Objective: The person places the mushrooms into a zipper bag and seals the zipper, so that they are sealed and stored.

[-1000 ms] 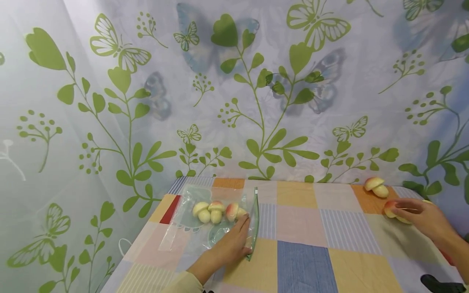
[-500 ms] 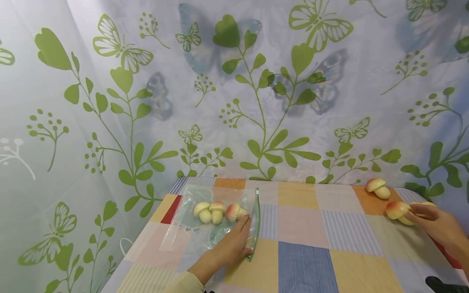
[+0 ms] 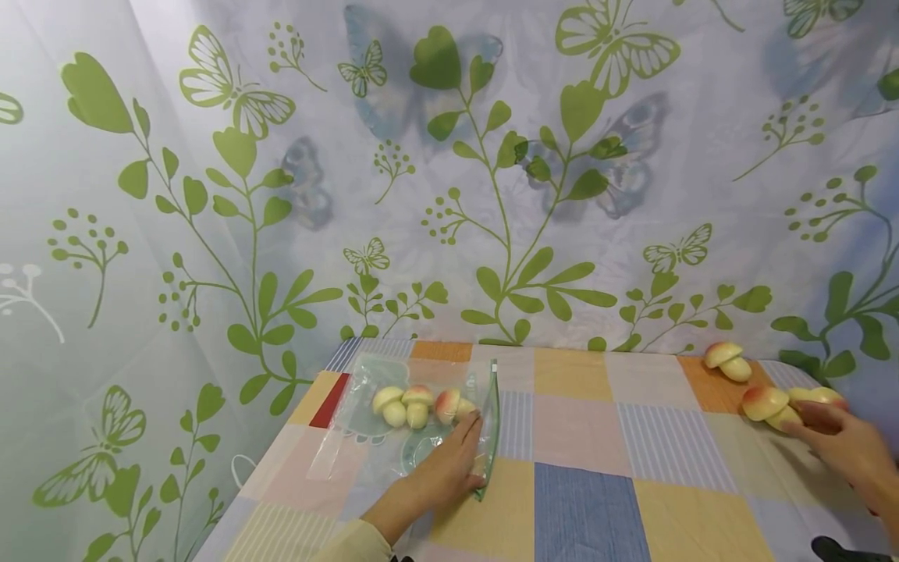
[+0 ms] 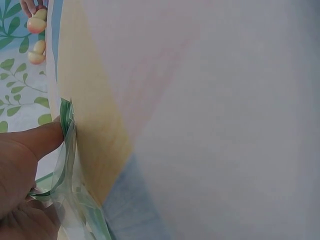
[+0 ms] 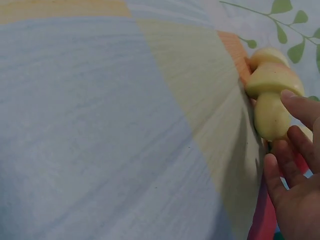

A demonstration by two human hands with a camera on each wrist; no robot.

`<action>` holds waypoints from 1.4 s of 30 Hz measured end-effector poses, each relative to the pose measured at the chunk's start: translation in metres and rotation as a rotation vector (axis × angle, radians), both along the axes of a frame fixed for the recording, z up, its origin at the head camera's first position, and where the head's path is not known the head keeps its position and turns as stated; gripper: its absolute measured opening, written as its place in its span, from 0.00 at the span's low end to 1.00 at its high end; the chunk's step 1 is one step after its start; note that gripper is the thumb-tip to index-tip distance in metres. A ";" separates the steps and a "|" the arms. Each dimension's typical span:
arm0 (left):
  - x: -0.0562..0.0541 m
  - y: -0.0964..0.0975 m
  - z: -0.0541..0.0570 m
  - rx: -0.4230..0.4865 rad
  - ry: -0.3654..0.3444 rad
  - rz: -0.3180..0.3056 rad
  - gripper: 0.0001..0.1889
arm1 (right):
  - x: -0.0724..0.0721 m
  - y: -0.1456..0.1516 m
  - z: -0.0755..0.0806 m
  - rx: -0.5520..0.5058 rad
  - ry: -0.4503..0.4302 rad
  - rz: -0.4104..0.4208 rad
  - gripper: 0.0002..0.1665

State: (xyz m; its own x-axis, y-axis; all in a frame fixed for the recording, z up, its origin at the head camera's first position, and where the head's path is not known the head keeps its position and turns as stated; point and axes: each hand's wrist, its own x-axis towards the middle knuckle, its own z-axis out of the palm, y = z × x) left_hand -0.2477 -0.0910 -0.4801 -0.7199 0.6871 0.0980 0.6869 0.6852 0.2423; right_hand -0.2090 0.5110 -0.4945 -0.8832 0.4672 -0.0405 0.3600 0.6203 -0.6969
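A clear zip bag (image 3: 494, 425) with a green closure strip lies at the left of the table, with three yellow-and-red toy mushrooms (image 3: 417, 407) showing within its outline. My left hand (image 3: 442, 468) holds the bag at its mouth; in the left wrist view the thumb (image 4: 47, 140) presses the green strip and other fingers sit behind the plastic. At the far right, my right hand (image 3: 850, 445) is beside a toy mushroom (image 3: 765, 404), fingers loosely spread, as the right wrist view shows. Another mushroom (image 3: 818, 396) lies just beyond its fingers, partly hidden.
One more toy mushroom (image 3: 728, 361) lies at the back right, near the table's rear edge. A patchwork cloth (image 3: 583, 499) covers the table. Behind it hangs a leaf-and-butterfly curtain (image 3: 534, 195). A black object (image 3: 843, 550) shows at the lower right.
My right hand has drawn back to the right from the nearest mushroom, baring more of it and the one behind. The left hand and bag stay in place.
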 end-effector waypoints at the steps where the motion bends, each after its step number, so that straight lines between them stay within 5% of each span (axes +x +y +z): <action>1: 0.000 0.000 0.000 -0.001 -0.004 0.001 0.50 | 0.000 0.000 -0.001 0.022 0.021 0.012 0.53; 6: 0.001 0.000 0.002 0.001 -0.009 0.006 0.50 | 0.003 0.000 -0.001 0.138 0.139 0.092 0.44; 12: 0.001 0.000 0.001 0.010 -0.017 0.006 0.50 | 0.004 -0.004 0.000 0.247 0.104 0.080 0.43; 42: -0.001 0.000 -0.001 -0.021 0.027 -0.002 0.50 | -0.004 -0.012 0.005 0.334 0.239 0.227 0.36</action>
State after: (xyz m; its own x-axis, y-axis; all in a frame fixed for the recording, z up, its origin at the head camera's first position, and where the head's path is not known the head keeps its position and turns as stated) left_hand -0.2489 -0.0907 -0.4809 -0.7157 0.6907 0.1034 0.6945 0.6884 0.2090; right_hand -0.2128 0.4987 -0.4893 -0.9309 0.2134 0.2964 0.0426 0.8695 -0.4921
